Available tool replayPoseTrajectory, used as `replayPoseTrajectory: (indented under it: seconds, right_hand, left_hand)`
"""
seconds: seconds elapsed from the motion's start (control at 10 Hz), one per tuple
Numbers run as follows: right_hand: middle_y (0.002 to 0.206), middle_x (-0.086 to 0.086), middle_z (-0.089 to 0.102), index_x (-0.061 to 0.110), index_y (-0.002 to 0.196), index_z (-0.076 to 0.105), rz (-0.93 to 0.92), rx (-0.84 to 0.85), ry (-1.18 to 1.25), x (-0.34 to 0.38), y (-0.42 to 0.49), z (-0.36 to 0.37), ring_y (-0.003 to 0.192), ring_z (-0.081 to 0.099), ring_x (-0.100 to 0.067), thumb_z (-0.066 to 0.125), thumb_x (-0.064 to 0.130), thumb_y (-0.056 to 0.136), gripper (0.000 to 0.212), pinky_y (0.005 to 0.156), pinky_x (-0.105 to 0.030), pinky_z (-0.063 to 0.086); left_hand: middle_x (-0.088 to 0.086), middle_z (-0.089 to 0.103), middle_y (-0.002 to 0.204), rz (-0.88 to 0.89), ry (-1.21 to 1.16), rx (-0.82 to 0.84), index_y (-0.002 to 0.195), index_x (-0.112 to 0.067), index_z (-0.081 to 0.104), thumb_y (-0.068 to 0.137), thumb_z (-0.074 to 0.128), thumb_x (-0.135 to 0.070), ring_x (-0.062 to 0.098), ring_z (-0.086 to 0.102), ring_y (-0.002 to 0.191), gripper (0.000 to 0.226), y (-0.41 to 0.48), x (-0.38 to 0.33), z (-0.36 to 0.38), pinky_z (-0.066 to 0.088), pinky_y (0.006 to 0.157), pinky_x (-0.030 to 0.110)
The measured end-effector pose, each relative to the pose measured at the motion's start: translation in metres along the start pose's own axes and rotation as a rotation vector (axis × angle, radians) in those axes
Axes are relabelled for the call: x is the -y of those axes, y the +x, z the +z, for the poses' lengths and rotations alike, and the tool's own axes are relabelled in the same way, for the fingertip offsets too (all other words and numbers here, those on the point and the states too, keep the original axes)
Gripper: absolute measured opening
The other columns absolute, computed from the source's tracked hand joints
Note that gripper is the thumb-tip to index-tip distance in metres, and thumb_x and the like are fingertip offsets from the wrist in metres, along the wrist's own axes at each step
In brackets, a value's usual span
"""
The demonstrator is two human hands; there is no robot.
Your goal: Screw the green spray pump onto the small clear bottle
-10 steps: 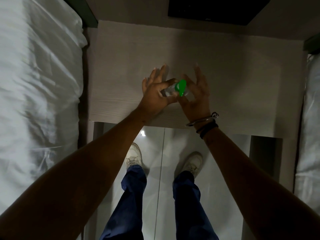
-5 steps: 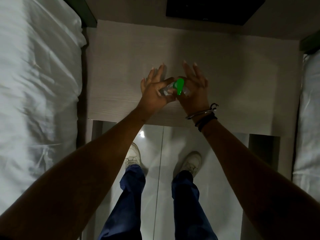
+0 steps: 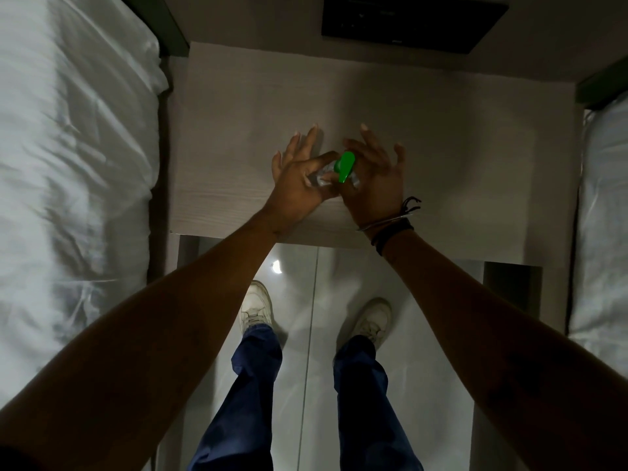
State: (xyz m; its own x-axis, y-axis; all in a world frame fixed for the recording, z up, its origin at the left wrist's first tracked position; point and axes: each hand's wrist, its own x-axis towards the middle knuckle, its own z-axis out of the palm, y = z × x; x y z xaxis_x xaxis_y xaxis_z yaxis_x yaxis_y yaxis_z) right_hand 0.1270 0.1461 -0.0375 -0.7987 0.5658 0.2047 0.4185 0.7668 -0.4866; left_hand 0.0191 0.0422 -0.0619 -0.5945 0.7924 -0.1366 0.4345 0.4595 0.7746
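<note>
Above the pale wooden table point(image 3: 238, 137), both my hands meet around a small clear bottle point(image 3: 321, 177) topped by the green spray pump point(image 3: 345, 166). My left hand point(image 3: 299, 185) pinches the bottle with thumb and forefinger, its other fingers spread. My right hand point(image 3: 375, 181) grips the green pump from the right, outer fingers fanned upward. Most of the bottle is hidden between the two hands. The pump sits on the bottle's neck; how far it is threaded cannot be seen.
White bedding point(image 3: 68, 164) lies along the left, another white bed edge point(image 3: 605, 215) on the right. A dark flat panel point(image 3: 414, 22) sits beyond the table's far side. Below are a glossy floor point(image 3: 306, 283) and my white shoes.
My right hand has rolled around the pump, its fingers swinging from upright toward the right. The green pump's head has turned slightly. The left hand keeps its hold on the bottle.
</note>
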Motion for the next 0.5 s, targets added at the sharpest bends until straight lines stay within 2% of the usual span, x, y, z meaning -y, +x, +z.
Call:
replayPoseTrajectory:
  seconds: [0.1,0.2,0.3,0.4,0.5]
  right_hand:
    - [0.119,-0.005,0.07,0.012,0.098,0.069,0.009,0.017,-0.014,-0.001,0.0,0.0,0.13,0.05,-0.025,0.077,0.032,0.077,0.03,0.105,-0.062,0.026]
    - [0.129,-0.004,0.065,0.014,0.103,0.067,0.032,0.032,-0.018,-0.003,-0.001,-0.002,0.133,0.046,-0.026,0.075,0.029,0.077,0.031,0.105,-0.061,0.026]
    - [0.142,-0.004,0.053,0.016,0.115,0.062,0.069,0.148,-0.036,-0.004,-0.002,-0.006,0.139,0.037,-0.027,0.069,0.033,0.081,0.039,0.107,-0.061,0.024]
    - [0.155,-0.004,0.033,0.016,0.133,0.046,0.098,0.305,-0.074,-0.006,0.001,-0.013,0.145,0.023,-0.026,0.068,0.045,0.08,0.064,0.111,-0.06,0.019]
    - [0.16,-0.005,0.02,0.014,0.141,0.035,0.164,0.343,-0.082,-0.009,0.002,-0.038,0.147,0.016,-0.028,0.067,0.04,0.083,0.071,0.114,-0.059,0.015]
  left_hand:
    - [0.004,0.018,0.159,-0.019,0.006,0.031,0.122,-0.032,0.06,0.073,0.077,-0.038,0.028,0.002,0.147,0.052,-0.002,-0.004,-0.003,-0.006,0.113,0.056]
    - [0.003,0.017,0.159,-0.023,0.003,0.046,0.124,-0.032,0.059,0.074,0.077,-0.039,0.027,0.002,0.147,0.054,-0.004,-0.005,-0.005,-0.007,0.112,0.055]
    - [0.003,0.015,0.16,0.002,0.029,0.082,0.129,-0.034,0.054,0.073,0.077,-0.042,0.027,0.001,0.147,0.061,-0.007,-0.005,-0.009,-0.008,0.111,0.054]
    - [0.004,0.006,0.161,0.059,0.147,0.164,0.143,-0.037,0.033,0.067,0.078,-0.051,0.026,-0.003,0.146,0.089,-0.002,0.0,-0.021,-0.007,0.111,0.055]
    - [0.005,0.0,0.161,0.043,0.26,0.221,0.148,-0.037,0.012,0.064,0.08,-0.05,0.025,-0.006,0.146,0.109,-0.006,0.001,-0.046,-0.006,0.112,0.057]
